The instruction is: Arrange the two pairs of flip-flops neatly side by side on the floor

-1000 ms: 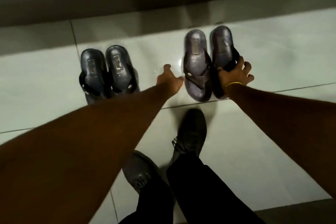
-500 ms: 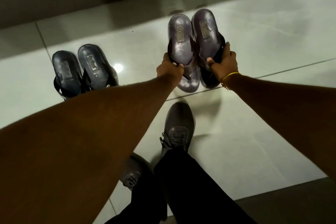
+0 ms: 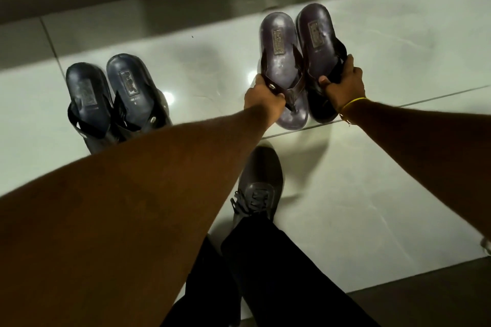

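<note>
While the pale tiled floor [image 3: 372, 194] fills most of the view, one dark pair of flip-flops [image 3: 117, 98] rests on it at far left, soles touching, well apart from the purple-brown pair [image 3: 297, 61] at far right. Left hand [image 3: 263, 98] is closed on the strap of that pair's left sandal, right hand [image 3: 345, 85] closed on the strap of its right one. Risk, as I judge it: straps are floppy holds, so a sandal could swing or twist and land crooked, or too far from the resting pair.

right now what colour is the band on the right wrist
Yellow. The thin band sits just behind the right hand, clearest in the head view.
</note>
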